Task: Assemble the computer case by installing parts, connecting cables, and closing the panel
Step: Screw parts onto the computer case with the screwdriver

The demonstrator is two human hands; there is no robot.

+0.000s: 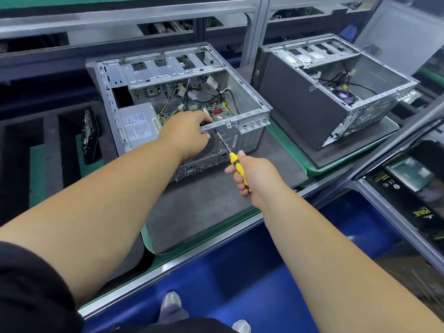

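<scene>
Nearest, the right hand [252, 175] curls around the yellow handle of a screwdriver [231, 156], whose tip meets the rear panel of the open computer case [182, 97]. The left hand [186, 133] grips that panel's top edge, fingers hooked inside. The case lies on its side on a grey mat [204, 207] on the table [168, 265]. Inside it sit a power supply [139, 124] and loose cables [177, 97]. Beyond the case to the right stands a second open case [336, 90].

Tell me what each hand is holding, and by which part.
The right hand grips the screwdriver by its yellow handle. The left hand grips the open computer case by the top edge of its rear panel.
</scene>
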